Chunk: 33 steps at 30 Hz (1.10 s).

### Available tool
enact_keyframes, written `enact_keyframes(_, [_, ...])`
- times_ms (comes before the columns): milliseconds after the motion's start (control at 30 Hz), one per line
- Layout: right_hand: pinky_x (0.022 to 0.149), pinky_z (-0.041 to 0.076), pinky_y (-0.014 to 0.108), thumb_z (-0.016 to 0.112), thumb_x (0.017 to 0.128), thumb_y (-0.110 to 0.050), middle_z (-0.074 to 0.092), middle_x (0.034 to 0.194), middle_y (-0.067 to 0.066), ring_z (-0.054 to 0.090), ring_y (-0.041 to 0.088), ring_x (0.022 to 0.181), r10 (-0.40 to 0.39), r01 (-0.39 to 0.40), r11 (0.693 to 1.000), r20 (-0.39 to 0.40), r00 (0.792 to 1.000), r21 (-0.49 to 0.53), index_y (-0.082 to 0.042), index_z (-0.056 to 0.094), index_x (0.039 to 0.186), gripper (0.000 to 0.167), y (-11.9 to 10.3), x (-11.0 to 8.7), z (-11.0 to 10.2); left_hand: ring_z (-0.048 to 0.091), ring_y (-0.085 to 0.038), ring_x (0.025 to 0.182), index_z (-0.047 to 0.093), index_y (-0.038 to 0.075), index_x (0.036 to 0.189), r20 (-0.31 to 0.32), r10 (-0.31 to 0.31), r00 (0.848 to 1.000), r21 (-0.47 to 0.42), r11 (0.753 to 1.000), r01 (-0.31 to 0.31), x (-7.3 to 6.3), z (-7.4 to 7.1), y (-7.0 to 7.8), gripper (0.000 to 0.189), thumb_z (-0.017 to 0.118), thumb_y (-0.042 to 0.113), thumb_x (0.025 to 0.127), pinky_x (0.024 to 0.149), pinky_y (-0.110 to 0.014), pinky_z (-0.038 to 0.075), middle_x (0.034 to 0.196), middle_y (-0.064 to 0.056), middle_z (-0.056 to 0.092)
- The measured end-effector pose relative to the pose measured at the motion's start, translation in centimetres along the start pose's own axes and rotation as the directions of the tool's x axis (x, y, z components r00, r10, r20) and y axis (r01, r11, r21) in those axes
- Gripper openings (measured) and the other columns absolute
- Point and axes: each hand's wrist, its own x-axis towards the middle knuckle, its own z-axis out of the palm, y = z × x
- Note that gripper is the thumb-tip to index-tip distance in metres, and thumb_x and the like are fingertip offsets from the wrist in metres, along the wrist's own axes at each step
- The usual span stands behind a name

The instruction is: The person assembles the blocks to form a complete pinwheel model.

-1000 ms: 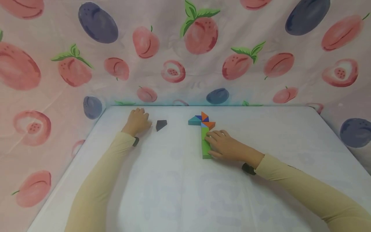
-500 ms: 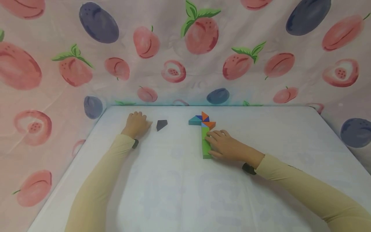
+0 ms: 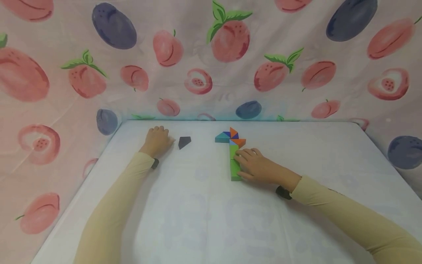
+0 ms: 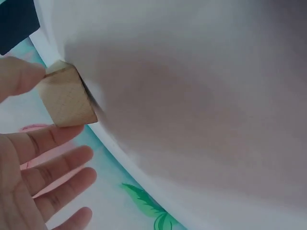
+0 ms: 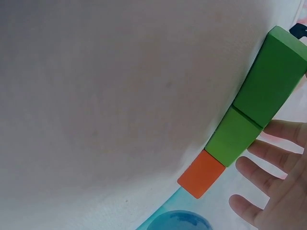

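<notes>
In the left wrist view a small block of bare wood [image 4: 67, 96] sits between the thumb and index finger of my left hand [image 3: 156, 141], which pinches it at the table surface. The hand hides this block in the head view. Just right of it lies a dark four-sided block [image 3: 184, 142]. My right hand [image 3: 258, 167] rests with fairly straight fingers against two green blocks, a longer one [image 5: 273, 76] and a shorter one [image 5: 234, 136], set end to end. Beyond them stand orange [image 3: 238, 142], blue and teal [image 3: 222, 138] wedge-shaped blocks, grouped like a pinwheel.
The white tabletop [image 3: 204, 212] stretches toward me, its far edge meeting a hanging cloth [image 3: 224, 80] printed with peaches and plums. More of this cloth hangs along the left and right sides. A dark band sits at each wrist.
My left hand has turned slightly, its fingers drawn closer together over the same spot. The right hand and the coloured blocks stay where they were.
</notes>
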Motion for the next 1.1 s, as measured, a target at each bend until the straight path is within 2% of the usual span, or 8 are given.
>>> enact_keyframes(267, [0.103,0.034,0.053,0.05,0.094,-0.041,0.045,0.138,0.017,0.041,0.034,0.129,0.007,-0.007,1.0,0.007,1.0,0.004,-0.002,0.045,0.134,0.056,-0.1,0.0,0.0,0.056,-0.034,0.083,0.058,-0.002,0.089,-0.071,0.119,0.99,-0.046,0.991,-0.123,-1.2,0.0,0.0,0.034,0.051,0.031,0.092,0.083,-0.049,0.046,0.085,-0.015,0.057])
enact_keyframes(400, [0.104,0.035,0.053,0.05,0.094,-0.041,0.045,0.138,0.017,0.041,0.033,0.129,0.007,-0.007,1.0,0.008,1.0,0.0,-0.002,0.045,0.134,0.056,0.0,0.0,0.0,0.056,-0.031,0.082,0.058,0.002,0.087,-0.099,0.192,0.976,-0.051,0.979,-0.198,-1.9,-0.1,0.1,0.026,0.058,0.028,0.088,0.085,-0.047,0.046,0.084,-0.012,0.058])
enact_keyframes(567, [0.104,0.035,0.052,0.05,0.094,-0.041,0.045,0.139,0.016,0.041,0.033,0.129,0.009,-0.008,1.0,0.014,1.0,-0.002,-0.003,0.045,0.135,0.056,0.0,0.0,0.0,0.058,-0.03,0.09,0.058,0.003,0.095,-0.113,0.285,0.952,-0.044,0.955,-0.292,-2.5,-0.3,0.4,0.021,0.062,0.02,0.084,0.093,-0.046,0.044,0.092,-0.011,0.061])
enact_keyframes(633, [0.104,0.035,0.052,0.05,0.094,-0.042,0.045,0.139,0.016,0.041,0.033,0.129,0.011,-0.011,1.0,0.02,1.0,0.001,-0.003,0.044,0.135,0.057,0.0,0.0,0.0,0.059,-0.03,0.095,0.059,0.004,0.097,-0.124,0.323,0.938,-0.038,0.943,-0.33,-2.7,-0.4,0.7,0.021,0.063,0.019,0.084,0.095,-0.046,0.043,0.096,-0.011,0.062])
enact_keyframes(733, [0.105,0.035,0.053,0.05,0.094,-0.042,0.045,0.139,0.016,0.041,0.033,0.13,0.015,-0.015,1.0,0.025,1.0,0.0,-0.003,0.044,0.135,0.057,0.1,0.1,0.0,0.059,-0.029,0.097,0.06,0.006,0.099,-0.155,0.386,0.909,-0.002,0.92,-0.391,-2.7,-0.4,1.0,0.024,0.066,0.021,0.081,0.095,-0.045,0.044,0.1,-0.01,0.063])
enact_keyframes(833, [0.104,0.035,0.053,0.051,0.094,-0.041,0.045,0.139,0.016,0.041,0.033,0.13,0.017,-0.017,1.0,0.028,0.999,-0.003,-0.003,0.044,0.135,0.057,0.1,0.1,0.0,0.06,-0.028,0.095,0.062,0.007,0.099,-0.184,0.441,0.878,0.037,0.896,-0.442,-2.7,-0.5,1.5,0.028,0.071,0.024,0.078,0.092,-0.044,0.045,0.1,-0.009,0.063])
enact_keyframes(967, [0.104,0.036,0.053,0.051,0.094,-0.042,0.046,0.139,0.016,0.041,0.033,0.13,0.017,-0.016,1.0,0.03,0.999,-0.01,-0.003,0.045,0.135,0.057,0.0,0.1,0.0,0.059,-0.027,0.093,0.062,0.007,0.099,-0.199,0.5,0.843,0.082,0.865,-0.494,-2.6,-0.7,2.5,0.028,0.07,0.025,0.08,0.091,-0.042,0.045,0.099,-0.009,0.063])
enact_keyframes(1100, [0.104,0.036,0.053,0.051,0.094,-0.042,0.045,0.139,0.016,0.041,0.032,0.13,0.019,-0.018,1.0,0.031,0.999,-0.017,-0.003,0.044,0.135,0.057,0.0,0.1,0.0,0.059,-0.026,0.094,0.061,0.006,0.1,-0.207,0.57,0.795,0.157,0.822,-0.548,-2.2,-1.0,3.8,0.03,0.069,0.027,0.081,0.09,-0.04,0.046,0.101,-0.01,0.063])
